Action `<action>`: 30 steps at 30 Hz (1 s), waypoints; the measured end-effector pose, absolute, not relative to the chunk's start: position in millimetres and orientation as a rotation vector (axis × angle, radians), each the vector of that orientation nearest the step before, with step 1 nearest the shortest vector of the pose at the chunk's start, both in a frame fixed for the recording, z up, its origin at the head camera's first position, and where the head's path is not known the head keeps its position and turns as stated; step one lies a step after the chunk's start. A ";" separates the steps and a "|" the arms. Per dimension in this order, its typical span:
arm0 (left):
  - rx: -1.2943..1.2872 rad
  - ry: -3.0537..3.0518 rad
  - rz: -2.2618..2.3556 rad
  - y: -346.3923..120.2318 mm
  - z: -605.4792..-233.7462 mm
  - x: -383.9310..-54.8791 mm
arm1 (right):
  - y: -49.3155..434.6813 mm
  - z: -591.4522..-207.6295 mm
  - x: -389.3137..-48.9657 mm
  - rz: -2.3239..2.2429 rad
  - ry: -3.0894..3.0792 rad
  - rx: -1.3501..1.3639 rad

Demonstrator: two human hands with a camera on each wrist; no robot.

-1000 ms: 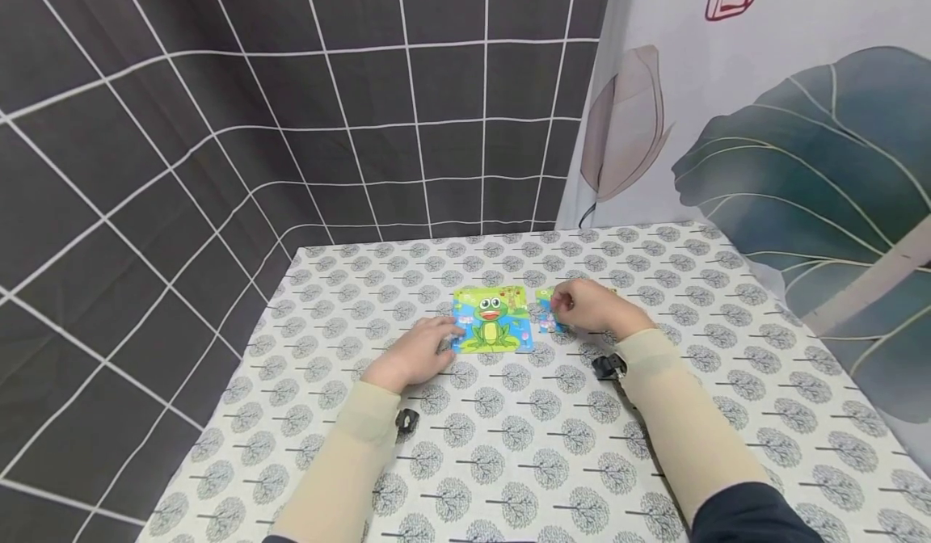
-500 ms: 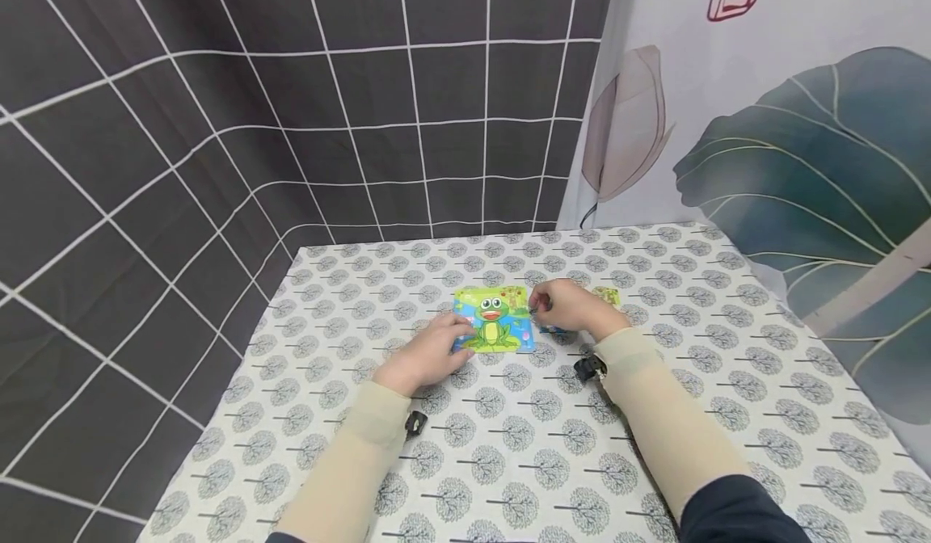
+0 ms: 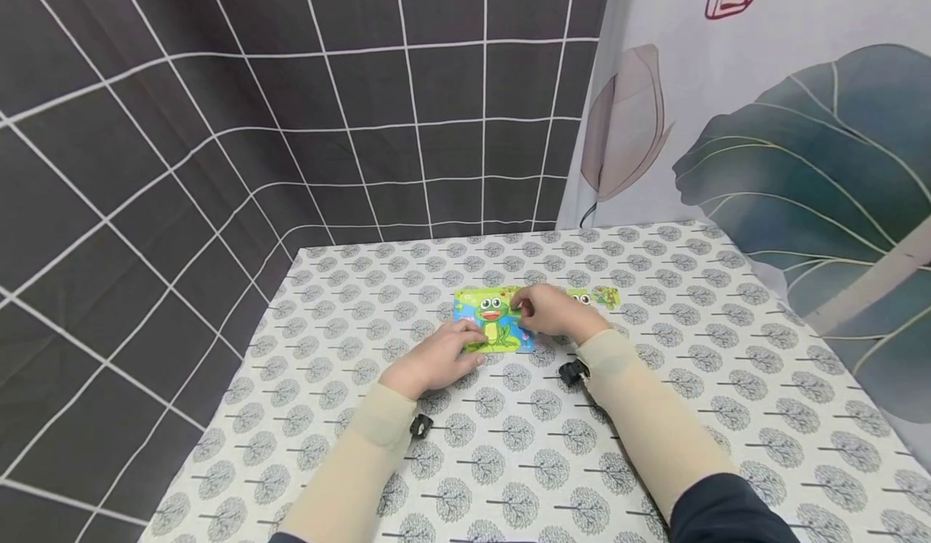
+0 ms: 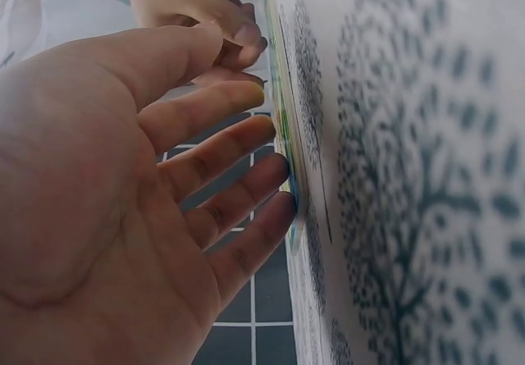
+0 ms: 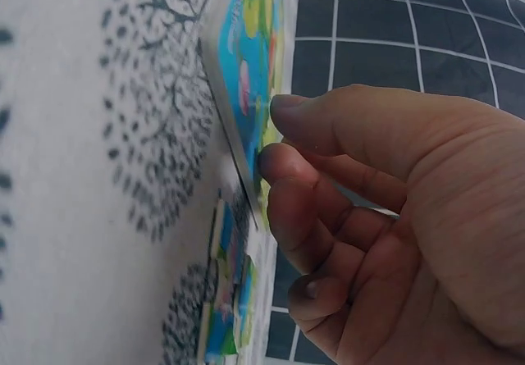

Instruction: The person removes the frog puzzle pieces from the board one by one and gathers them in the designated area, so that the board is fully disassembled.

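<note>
While the board (image 3: pixel 494 321) is touched by the left hand (image 3: pixel 438 359), fingers extended and nothing gripped, the right hand (image 3: pixel 550 313) is held half-curled at the board's right side; whether anything is pinched can't be told. Board is laid flat on worktop (image 3: pixel 516 401), pieces (image 3: pixel 605 296) just right.

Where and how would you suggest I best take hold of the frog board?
I'd pinch the frog board by its near right corner, coming low from the near side. It lies flat, so its thin edge probably grips best; that corner is uncovered, while the left hand covers the near left part and the right hand the far right.
</note>
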State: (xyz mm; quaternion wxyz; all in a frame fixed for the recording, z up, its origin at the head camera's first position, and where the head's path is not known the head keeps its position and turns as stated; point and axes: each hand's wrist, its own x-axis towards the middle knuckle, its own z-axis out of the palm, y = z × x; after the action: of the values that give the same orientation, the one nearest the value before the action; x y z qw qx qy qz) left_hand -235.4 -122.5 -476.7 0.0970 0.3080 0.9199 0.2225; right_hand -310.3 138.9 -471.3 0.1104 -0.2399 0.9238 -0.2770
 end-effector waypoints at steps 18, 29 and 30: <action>0.977 2.758 0.503 -121.9 -478.4 -235.2 | 114.2 -474.5 -314.4 -0.762 2.679 -0.675; 1.001 2.772 0.462 -120.4 -479.2 -234.4 | 102.7 -476.4 -315.8 -0.762 2.687 -0.647; 1.000 2.774 0.455 -120.1 -479.0 -234.5 | 102.4 -476.9 -316.0 -0.778 2.686 -0.652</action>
State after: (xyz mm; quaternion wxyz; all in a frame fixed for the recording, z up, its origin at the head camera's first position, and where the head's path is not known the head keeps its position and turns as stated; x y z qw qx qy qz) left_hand -234.5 -120.1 -479.0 0.0789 0.3341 0.9268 0.1520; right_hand -316.0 102.4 -476.9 0.1347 -0.2250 0.9269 -0.2683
